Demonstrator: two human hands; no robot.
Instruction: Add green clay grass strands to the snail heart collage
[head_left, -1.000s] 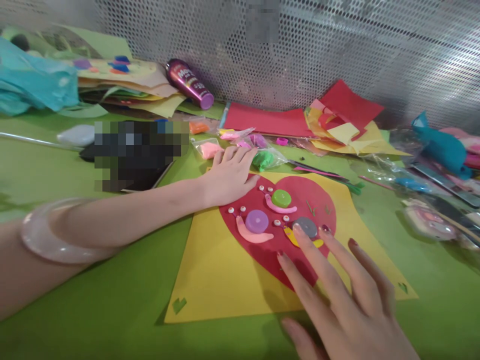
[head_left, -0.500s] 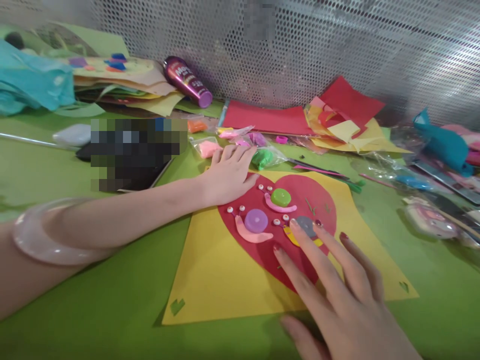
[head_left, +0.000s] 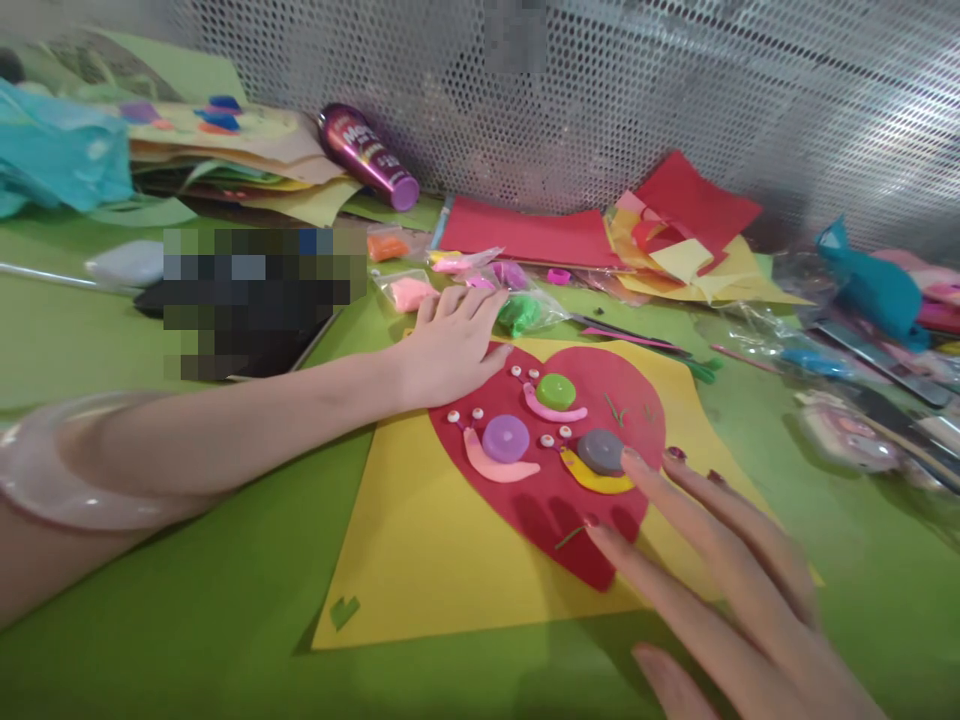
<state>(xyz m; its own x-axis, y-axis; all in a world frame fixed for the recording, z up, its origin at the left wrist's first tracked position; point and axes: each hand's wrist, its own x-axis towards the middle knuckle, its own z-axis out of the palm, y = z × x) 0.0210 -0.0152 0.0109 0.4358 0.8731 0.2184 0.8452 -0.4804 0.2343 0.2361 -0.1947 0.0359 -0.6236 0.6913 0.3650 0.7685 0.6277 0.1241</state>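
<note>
A yellow sheet (head_left: 405,560) lies in front of me with a red paper heart (head_left: 544,505) on it. The heart carries three clay snails: one with a purple shell (head_left: 505,438), one with a green shell (head_left: 556,391), and a yellow one with a grey shell (head_left: 598,452). Thin green strips (head_left: 616,410) also lie on the heart. My left hand (head_left: 456,345) rests flat over the sheet's upper left edge, fingers stretched out. Fingers spread and holding nothing, my right hand (head_left: 727,580) is over the lower right of the sheet, its fingertips close to the grey shell.
Bagged clay (head_left: 409,292), scissors (head_left: 637,335) and red paper (head_left: 532,235) lie beyond the sheet. A purple tumbler (head_left: 367,155) leans by stacked paper (head_left: 247,170). A partly blurred dark object (head_left: 247,320) is at left, a phone (head_left: 881,360) at right. Behind stands a perforated metal panel (head_left: 450,90).
My right hand has moved right, away from the yellow snail, uncovering its grey shell and a green strip near the heart's tip. My left hand stays on the sheet; the view has shifted slightly.
</note>
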